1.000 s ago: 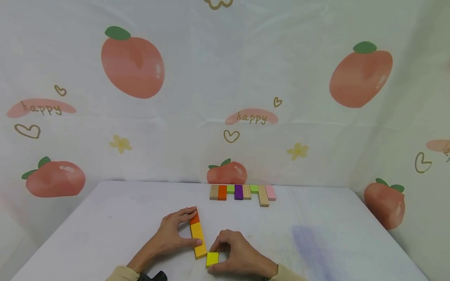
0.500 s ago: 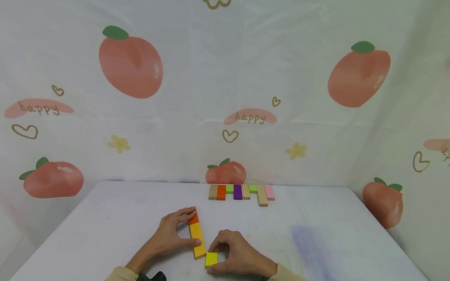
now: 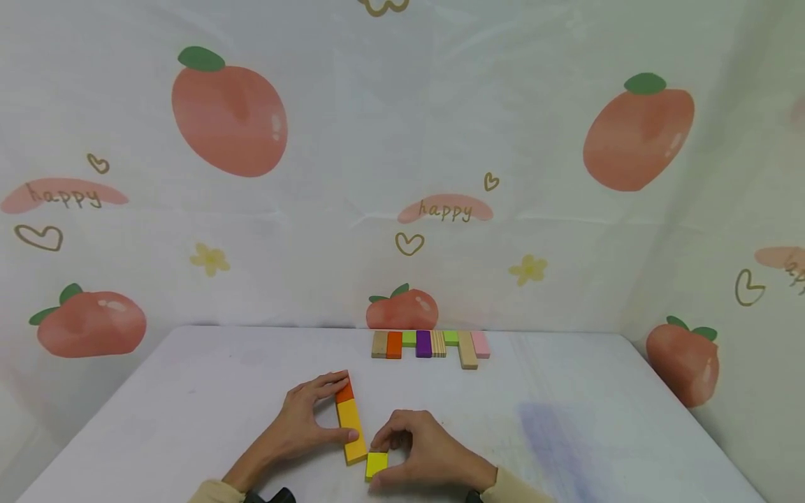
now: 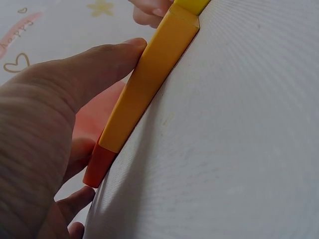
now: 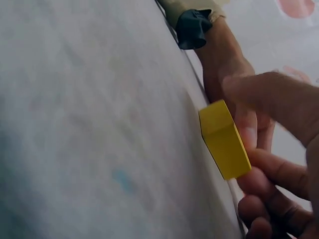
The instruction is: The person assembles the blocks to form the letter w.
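In the head view, an orange-red block and a longer amber-yellow block lie end to end in a slanting line on the table. My left hand spans them from the left, thumb touching the amber block and fingertips at the far end of the orange-red one. Just right of the line's near end, my right hand pinches a small bright yellow block between thumb and fingers. The left wrist view shows this yellow block right at the amber block's end. Its two visible faces appear in the right wrist view.
Along the table's back edge stands a row of blocks: plain wood, orange, green, purple, striped and pink. White cloth printed with fruit hangs behind. A bluish stain marks the white tabletop on the right.
Both hands and the blocks hold their places; only the head view has drifted slightly.
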### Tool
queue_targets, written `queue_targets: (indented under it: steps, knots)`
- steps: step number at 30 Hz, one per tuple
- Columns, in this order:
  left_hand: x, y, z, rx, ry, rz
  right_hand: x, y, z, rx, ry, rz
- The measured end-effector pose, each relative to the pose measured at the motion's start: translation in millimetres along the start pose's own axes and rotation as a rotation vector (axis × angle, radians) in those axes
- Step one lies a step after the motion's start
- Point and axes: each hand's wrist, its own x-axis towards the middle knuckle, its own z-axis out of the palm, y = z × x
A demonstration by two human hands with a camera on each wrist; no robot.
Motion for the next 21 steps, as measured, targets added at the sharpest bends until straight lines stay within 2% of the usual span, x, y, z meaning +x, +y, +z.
queue_targets:
  steps: [3,13,21]
  knots:
    - [-0.1,-0.5,0.3,-0.002,0.002,0.001,0.8,0.2,-4.1,0.045,0.023,0.015]
    - [-0.8,0.1,0.9,-0.023,0.004,-0.011,1.6,8.0,-16.0,0.024,0.204,0.096]
    - [-1.6,0.0,0.5,-0.046,0.006,-0.012,2.9,12.7,-17.1,0.022,0.258,0.102]
